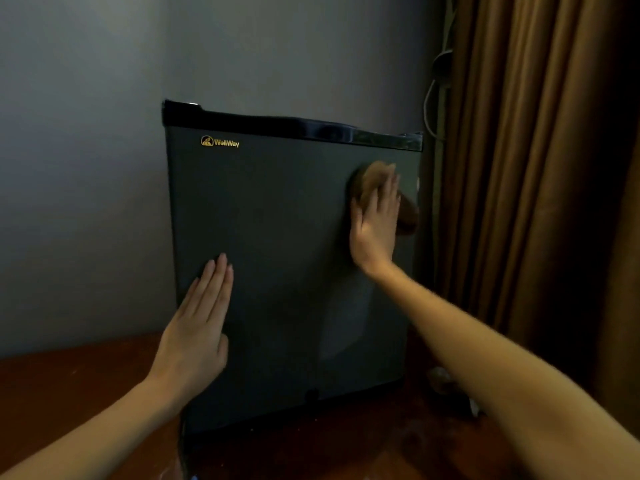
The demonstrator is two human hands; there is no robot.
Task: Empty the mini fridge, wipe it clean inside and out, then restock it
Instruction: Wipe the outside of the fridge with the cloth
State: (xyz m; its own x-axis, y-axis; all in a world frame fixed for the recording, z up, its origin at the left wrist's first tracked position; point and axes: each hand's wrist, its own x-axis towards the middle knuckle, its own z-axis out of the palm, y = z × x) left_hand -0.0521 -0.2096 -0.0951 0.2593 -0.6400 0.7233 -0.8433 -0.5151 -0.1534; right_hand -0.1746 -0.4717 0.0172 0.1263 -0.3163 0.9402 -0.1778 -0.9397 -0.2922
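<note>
A dark grey mini fridge with a gold logo stands on a wooden surface, its door closed. My left hand lies flat against the lower left of the door, fingers straight and together. My right hand presses a brown cloth flat against the upper right of the door, fingers straight. The cloth shows above and to the right of the fingers. A faint damp patch marks the door below my right hand.
The reddish wooden tabletop runs under the fridge. A grey wall stands behind. Brown curtains hang close on the right, with white cables beside the fridge's back corner. Small pale items lie on the table at the right.
</note>
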